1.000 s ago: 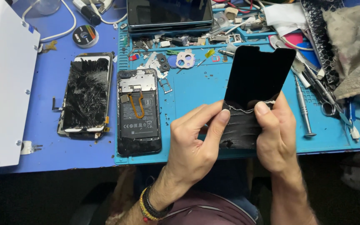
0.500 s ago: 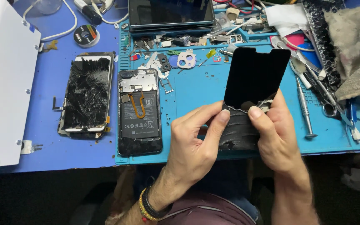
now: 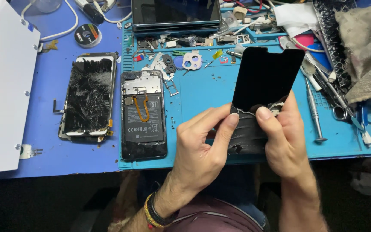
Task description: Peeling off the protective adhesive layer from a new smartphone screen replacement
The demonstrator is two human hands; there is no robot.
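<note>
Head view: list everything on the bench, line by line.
black panel: one, glossy, partly peeled, held over the mat
repair mat: one, light blue, centre
opened phone: one, black, on the mat's left edge
shattered screen: one, black, left of the mat
white board: one, far left
tape roll: one, dark, top left
screwdriver: one, silver, right of the panel
grey cloth: one, top right
tablet: one, dark, top centre
left hand: fingers on the panel
right hand: fingers pinching the panel

We see a black phone screen panel (image 3: 266, 81) held upright over the blue mat, notch at its top edge. Its upper part is glossy and smooth (the lower part looks dull and wrinkled), with a ragged pale tear across the middle.
</note>
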